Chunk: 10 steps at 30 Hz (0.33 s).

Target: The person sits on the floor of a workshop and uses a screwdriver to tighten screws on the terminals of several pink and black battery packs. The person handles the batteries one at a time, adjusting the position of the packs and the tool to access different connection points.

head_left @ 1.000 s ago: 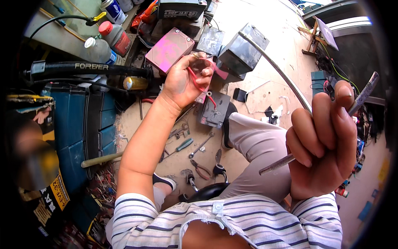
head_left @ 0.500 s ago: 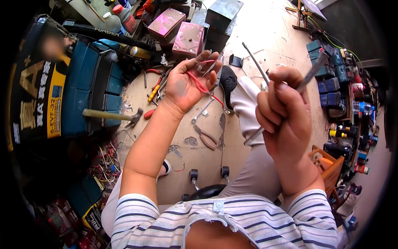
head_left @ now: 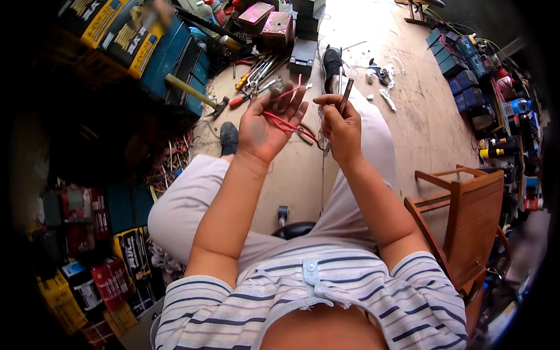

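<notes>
My left hand (head_left: 261, 131) is palm up below the tools on the floor, fingers half curled and apart. A looped red wire (head_left: 280, 121) lies across its palm and passes between the fingers, its lower end hanging toward my right hand. My right hand (head_left: 344, 128) is closed around a long, narrow grey metal tool (head_left: 347, 96), whose exact kind I cannot make out. A thinner rod stands up beside it. Behind the left fingers, pliers (head_left: 305, 137) on the floor are partly hidden.
A hammer (head_left: 219, 107) and several hand tools (head_left: 262, 73) are at the upper left, near metal boxes (head_left: 276, 26) and stacked batteries (head_left: 125, 41). A wooden chair (head_left: 475, 216) stands to my right. White scraps (head_left: 387, 96) lie on the floor. Shelved goods (head_left: 516, 108) line the right side.
My right hand, with the metal tool, has come down and left, closer to the left hand. The left hand still has the red wire. The view has shifted, bringing the wooden chair into fuller sight.
</notes>
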{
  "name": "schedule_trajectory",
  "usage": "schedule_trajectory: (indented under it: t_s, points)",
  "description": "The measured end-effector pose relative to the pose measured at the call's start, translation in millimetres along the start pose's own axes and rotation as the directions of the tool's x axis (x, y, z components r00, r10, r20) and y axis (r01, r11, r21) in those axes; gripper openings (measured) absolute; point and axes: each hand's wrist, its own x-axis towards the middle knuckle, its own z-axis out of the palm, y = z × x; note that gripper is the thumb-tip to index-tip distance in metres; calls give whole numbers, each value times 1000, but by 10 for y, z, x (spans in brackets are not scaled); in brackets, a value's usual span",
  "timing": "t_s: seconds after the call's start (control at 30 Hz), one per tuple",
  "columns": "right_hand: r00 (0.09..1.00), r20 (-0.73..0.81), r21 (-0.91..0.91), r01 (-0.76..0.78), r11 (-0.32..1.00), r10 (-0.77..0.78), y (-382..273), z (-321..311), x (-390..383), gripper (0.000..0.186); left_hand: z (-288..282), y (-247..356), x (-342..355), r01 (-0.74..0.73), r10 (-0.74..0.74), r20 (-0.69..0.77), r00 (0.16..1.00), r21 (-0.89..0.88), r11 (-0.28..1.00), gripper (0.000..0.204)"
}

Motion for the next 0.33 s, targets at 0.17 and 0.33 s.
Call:
schedule_trajectory:
  t_s: [0.17, 0.33]
  points:
    - [999, 29, 89, 42, 995, -45, -433, -9, -922, 15, -111, 227, -995, -118, 115, 112, 987, 23, 993, 22]
    - [931, 213, 86, 286, 954, -298, -1082, -238, -1377, 19, 39, 342, -1772, -222, 216, 158, 964, 27, 975, 23]
